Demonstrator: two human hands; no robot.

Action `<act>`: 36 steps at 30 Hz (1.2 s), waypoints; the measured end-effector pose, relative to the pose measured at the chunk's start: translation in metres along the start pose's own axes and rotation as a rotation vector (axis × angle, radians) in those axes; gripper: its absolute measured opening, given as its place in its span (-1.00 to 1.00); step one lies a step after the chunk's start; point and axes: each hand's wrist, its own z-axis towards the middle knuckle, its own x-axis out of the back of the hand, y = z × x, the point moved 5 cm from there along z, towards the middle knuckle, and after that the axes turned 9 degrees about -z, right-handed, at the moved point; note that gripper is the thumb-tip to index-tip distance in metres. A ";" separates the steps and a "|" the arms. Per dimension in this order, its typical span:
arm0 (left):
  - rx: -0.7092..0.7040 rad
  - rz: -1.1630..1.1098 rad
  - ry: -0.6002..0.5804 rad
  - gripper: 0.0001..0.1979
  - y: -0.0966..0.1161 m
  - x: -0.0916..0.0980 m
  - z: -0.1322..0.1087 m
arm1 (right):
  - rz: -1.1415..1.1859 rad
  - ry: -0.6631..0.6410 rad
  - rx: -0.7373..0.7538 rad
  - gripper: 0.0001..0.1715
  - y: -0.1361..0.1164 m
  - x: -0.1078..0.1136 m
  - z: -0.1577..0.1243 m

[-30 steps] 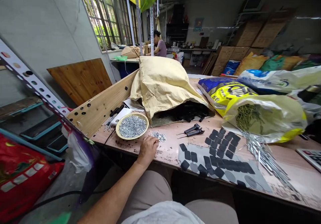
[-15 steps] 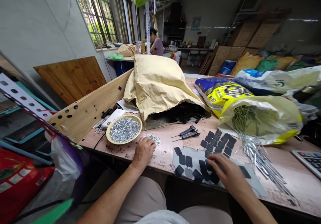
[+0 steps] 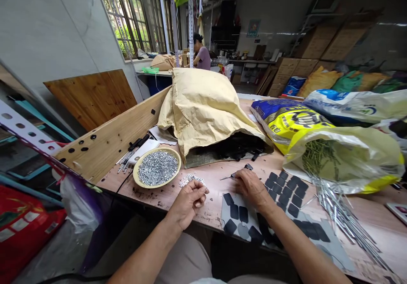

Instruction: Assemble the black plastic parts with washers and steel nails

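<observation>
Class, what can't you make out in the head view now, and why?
All in the head view:
Black-handled tools: partly covered by the right hand; its grip is unclear.
Inside of the left hand: hidden by its own curl.
Black pads: some covered by the right forearm.
Depth of the paper sack: lost in shadow.
Red bag: cut off by the left edge.

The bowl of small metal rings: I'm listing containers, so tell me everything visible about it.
The bowl is round, shallow and pale yellow, plastic by its look, with its rim showing. It stands upright on the table, filled with small silvery rings. The cream sack lies close on its right; whether they touch is unclear. No hand touches it; the left hand is nearby.
</observation>
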 end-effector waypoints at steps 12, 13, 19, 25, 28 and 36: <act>-0.099 -0.076 0.055 -0.68 -0.015 -0.041 -0.015 | 0.205 -0.056 -0.166 -0.75 -0.084 0.040 -0.047; -0.092 -0.087 0.047 -0.68 -0.016 -0.042 -0.017 | 0.197 -0.043 -0.171 -0.74 -0.083 0.040 -0.049; -0.072 -0.172 0.042 -0.68 -0.022 -0.045 -0.025 | 0.161 -0.007 -0.178 -0.72 -0.084 0.050 -0.056; -0.013 -0.231 0.071 -0.67 -0.032 -0.046 -0.027 | 0.106 -0.003 -0.178 -0.72 -0.085 0.054 -0.062; -0.034 -0.189 0.046 -0.68 -0.033 -0.048 -0.027 | 0.089 -0.004 -0.191 -0.73 -0.083 0.054 -0.066; -0.091 -0.027 -0.008 -0.69 -0.032 -0.054 -0.027 | 0.422 -0.105 -0.280 -0.75 -0.075 0.059 -0.066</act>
